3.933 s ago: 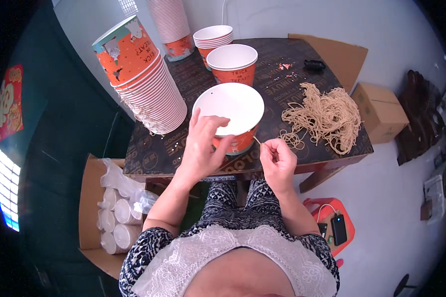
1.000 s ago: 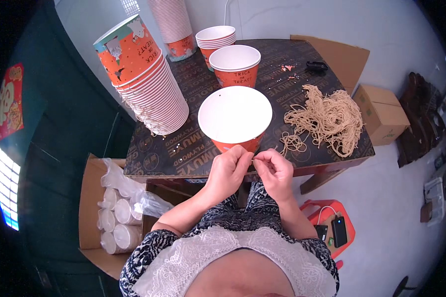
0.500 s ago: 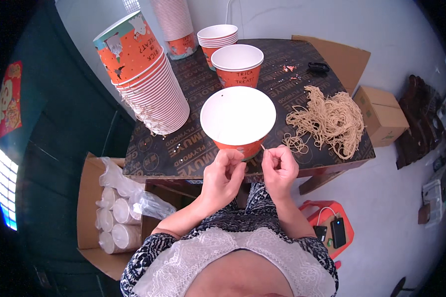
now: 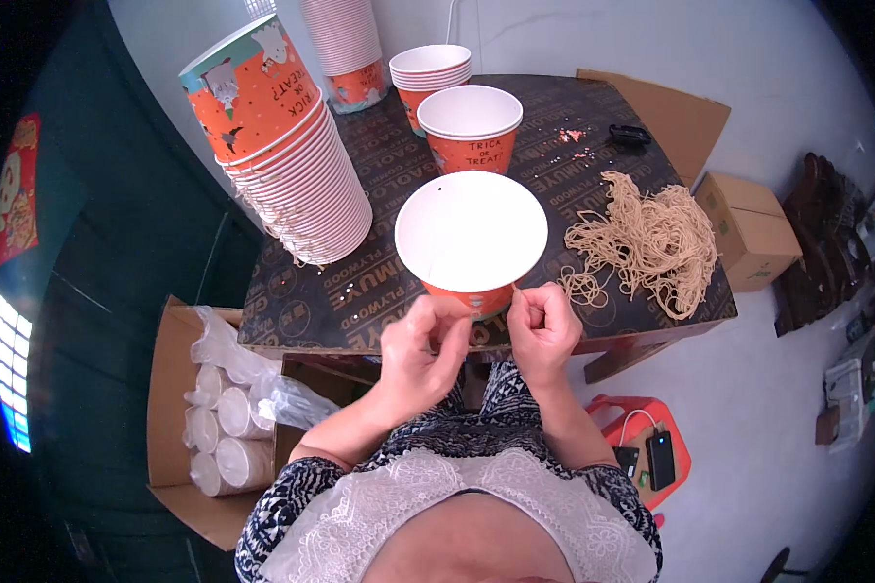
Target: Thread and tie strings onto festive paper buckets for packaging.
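Observation:
In front of me a paper bucket [image 4: 472,233], white inside and orange outside, stands near the table's front edge. A small dark hole shows high on its inner far wall. My right hand [image 4: 544,332] is closed at the bucket's near right side, thumb and forefinger pinching a tan cord, of which only a short tip [image 4: 515,290] shows. At the near left side, my left hand [image 4: 420,352] has its fingers curled and thumb close to the forefinger. Whatever it pinches is hidden. A loose heap of tan cord [image 4: 656,243] lies to the right.
Behind the bucket stand another bucket [image 4: 470,146] and a short stack [image 4: 430,63]. A tall leaning stack [image 4: 306,185] fills the left of the dark table [image 4: 360,291]. An open carton [image 4: 170,418] with wrapped cups sits at lower left, a red stool [image 4: 676,452] at right.
My left hand has shifted slightly to the left and down, a little farther from the right hand. The right hand stays pinched beside the bucket. The whole view has moved slightly.

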Available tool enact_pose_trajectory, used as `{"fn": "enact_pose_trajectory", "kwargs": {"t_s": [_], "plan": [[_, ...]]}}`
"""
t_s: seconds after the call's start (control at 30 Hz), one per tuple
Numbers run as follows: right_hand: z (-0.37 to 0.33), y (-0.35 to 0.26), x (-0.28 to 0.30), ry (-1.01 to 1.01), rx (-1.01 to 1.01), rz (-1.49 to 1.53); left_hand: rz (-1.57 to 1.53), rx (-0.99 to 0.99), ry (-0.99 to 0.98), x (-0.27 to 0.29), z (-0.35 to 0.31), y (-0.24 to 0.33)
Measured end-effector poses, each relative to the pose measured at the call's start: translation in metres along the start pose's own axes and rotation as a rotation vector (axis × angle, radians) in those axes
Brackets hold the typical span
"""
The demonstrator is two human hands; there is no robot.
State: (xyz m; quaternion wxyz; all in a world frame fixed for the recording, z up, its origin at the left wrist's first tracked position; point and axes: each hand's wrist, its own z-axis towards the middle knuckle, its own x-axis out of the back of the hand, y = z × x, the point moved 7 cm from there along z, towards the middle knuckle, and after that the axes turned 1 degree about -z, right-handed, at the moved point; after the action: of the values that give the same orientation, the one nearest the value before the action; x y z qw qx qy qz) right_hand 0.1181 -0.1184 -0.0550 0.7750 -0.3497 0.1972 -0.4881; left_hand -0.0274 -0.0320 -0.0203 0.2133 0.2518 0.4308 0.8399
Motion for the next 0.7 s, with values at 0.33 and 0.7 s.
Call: {"fn": "enact_pose_trajectory", "kwargs": {"t_s": [0.33,0.7], "plan": [[0.004,0.003,-0.002,0.01,0.003,-0.032,0.366,-0.152,-0.628,-0.024,0.097,0.011],[-0.002,0.006,-0.005,0.029,0.067,-0.016,0.222,0.01,-0.967,-0.051,0.104,-0.013]]}}
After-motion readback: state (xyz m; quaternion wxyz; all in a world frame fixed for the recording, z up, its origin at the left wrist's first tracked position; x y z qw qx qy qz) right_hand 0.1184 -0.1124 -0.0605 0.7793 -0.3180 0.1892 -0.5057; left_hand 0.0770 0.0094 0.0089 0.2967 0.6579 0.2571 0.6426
